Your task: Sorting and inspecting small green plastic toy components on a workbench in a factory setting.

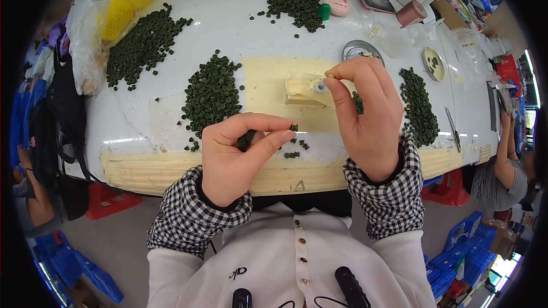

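My left hand (231,151) pinches a small dark green flanged piece (294,128) between thumb and forefinger. More dark green pieces (246,140) are tucked in its curled fingers. My right hand (368,111) is closed over a small cream-coloured tray (294,100), its thumb and forefinger pressed round a small object with a pale grey tip (320,86). What kind of object that is I cannot make out. Several dark green pieces (358,102) show under the right palm. Below the left fingertips, a few joined green pieces (291,154) lie on the table.
A pile of green pieces (211,94) lies left of the tray, another heap (142,43) farther left, one (295,5) at the back and one (419,108) at right. A wire coil (357,45), a round dish (433,64) and tweezers (453,128) lie at right. Other people sit at both sides.
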### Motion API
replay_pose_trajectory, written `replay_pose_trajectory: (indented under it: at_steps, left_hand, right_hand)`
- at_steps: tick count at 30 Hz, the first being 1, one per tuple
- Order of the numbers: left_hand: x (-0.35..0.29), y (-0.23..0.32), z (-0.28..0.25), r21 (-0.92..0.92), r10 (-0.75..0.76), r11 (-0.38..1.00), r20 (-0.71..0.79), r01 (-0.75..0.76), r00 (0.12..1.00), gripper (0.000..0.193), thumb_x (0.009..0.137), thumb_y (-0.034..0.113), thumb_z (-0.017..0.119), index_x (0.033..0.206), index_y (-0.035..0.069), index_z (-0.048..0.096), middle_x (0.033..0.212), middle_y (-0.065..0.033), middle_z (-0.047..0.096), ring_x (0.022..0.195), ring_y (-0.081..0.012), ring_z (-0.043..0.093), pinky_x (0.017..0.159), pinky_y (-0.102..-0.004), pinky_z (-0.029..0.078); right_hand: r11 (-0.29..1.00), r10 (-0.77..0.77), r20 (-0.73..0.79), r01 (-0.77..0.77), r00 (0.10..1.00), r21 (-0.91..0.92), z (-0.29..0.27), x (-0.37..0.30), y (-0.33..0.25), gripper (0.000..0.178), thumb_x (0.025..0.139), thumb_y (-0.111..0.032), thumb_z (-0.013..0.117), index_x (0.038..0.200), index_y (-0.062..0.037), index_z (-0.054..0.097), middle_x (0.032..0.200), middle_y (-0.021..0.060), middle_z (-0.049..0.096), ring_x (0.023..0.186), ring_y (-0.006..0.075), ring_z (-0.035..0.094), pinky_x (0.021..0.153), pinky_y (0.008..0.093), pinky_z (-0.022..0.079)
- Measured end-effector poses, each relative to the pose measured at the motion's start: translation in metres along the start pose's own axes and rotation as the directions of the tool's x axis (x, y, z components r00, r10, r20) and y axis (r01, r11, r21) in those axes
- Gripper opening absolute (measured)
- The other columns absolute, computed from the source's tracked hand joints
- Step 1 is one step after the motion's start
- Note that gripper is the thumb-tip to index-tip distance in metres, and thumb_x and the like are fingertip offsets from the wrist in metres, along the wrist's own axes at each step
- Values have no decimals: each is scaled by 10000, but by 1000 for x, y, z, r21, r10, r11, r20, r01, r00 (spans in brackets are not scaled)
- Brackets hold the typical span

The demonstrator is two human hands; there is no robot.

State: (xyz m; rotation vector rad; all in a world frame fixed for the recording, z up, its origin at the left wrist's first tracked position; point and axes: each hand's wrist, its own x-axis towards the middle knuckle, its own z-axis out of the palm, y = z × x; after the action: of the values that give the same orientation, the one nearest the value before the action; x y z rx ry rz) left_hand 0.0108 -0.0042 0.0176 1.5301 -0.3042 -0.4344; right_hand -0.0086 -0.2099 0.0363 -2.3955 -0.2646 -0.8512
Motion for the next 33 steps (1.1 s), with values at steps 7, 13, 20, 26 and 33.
replay_pose_trajectory:
  at_steps: [7, 13, 20, 26, 33]
  left_hand:
    - [2, -7, 2, -67, 72, 995, -50, -76, 996, 135, 832, -11, 732, 966, 2, 719, 672, 70, 555, 590, 8, 413, 533, -160, 328]
    - [1, -5, 2, -61, 71, 995, -48, -74, 996, 141, 832, -14, 729, 971, 3, 719, 701, 57, 585, 607, 4, 430, 546, -160, 347]
    - [2, -8, 1, -55, 106, 993, -45, -108, 993, 135, 828, -21, 727, 961, 4, 726, 745, 32, 632, 641, -8, 466, 575, -168, 378]
    - [2, -9, 2, -64, 78, 995, -18, -79, 997, 121, 833, -9, 723, 954, -4, 721, 746, 32, 634, 639, -5, 462, 572, -165, 369]
    - [4, -1, 0, 73, -63, 996, 79, 57, 995, 118, 816, 29, 730, 926, -1, 700, 674, 72, 552, 565, 10, 365, 515, -168, 290]
  right_hand:
    - [990, 136, 47, -137, 990, 24, -12, -7, -20, 153, 806, 14, 684, 954, -8, 651, 853, 116, 600, 796, 297, 588, 694, 353, 477]
    - [897, 151, 293, -256, 944, 362, -15, -31, -36, 282, 831, 29, 662, 1111, 2, 678, 896, 112, 623, 732, 222, 596, 636, 292, 485]
    - [807, 186, 338, -339, 923, 483, -8, -41, -34, 306, 870, 25, 631, 1174, 6, 661, 921, 105, 627, 736, 175, 596, 650, 256, 486]
    - [797, 207, 332, -356, 920, 488, -8, -48, -33, 289, 875, 12, 634, 1162, 6, 665, 936, 114, 634, 730, 180, 605, 660, 259, 494]
    - [942, 304, 185, -324, 935, 89, -36, -50, -14, 162, 803, 11, 696, 963, -11, 687, 824, 111, 651, 724, 259, 610, 647, 324, 487]
